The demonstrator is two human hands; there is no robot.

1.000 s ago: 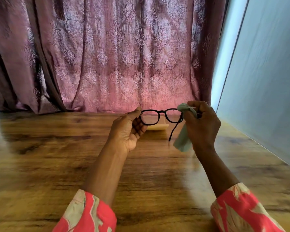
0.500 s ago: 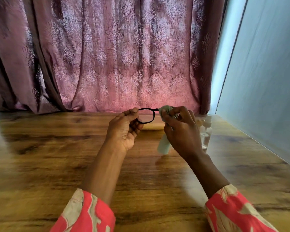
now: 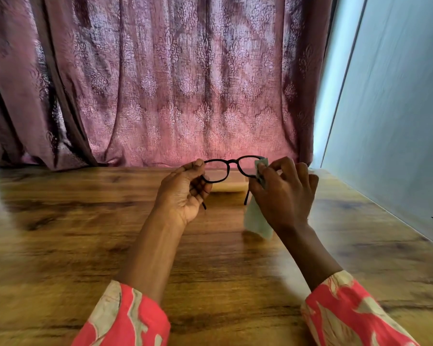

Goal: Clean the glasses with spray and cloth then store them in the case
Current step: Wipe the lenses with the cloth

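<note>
The left hand (image 3: 183, 193) pinches the glasses (image 3: 229, 168) at one end above the desk (image 3: 60, 245), while the right hand (image 3: 284, 193) presses a cloth (image 3: 256, 221) around the opposite lens.

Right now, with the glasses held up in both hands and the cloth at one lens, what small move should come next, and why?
Probably keep rubbing that lens with the cloth. The right hand pinches the cloth over the right-side lens of the glasses, while the left hand holds the other rim. The left lens is bare, so it likely comes afterwards.
</note>
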